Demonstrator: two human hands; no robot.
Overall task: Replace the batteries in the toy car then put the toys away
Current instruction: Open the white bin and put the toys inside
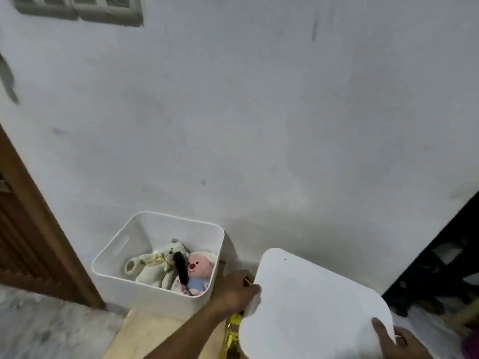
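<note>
A white plastic bin (207, 229) stands open on a wooden surface against the wall. Inside lie a cream teddy bear (155, 265), a pink and blue plush toy (198, 270) and a black object (181, 268) between them. To the bin's right I hold a flat white lid (311, 307) tilted above the surface. My left hand (236, 291) grips the lid's left edge. My right hand (399, 340) grips its lower right corner. A shiny gold object (232, 332) shows under the lid. No toy car is visible.
The pale wooden surface (145, 332) carries the bin close to a white wall (259, 125). A brown wooden door frame (39, 216) stands at the left. A dark shelf unit (440, 268) is at the right. Grey stone floor (39, 327) lies lower left.
</note>
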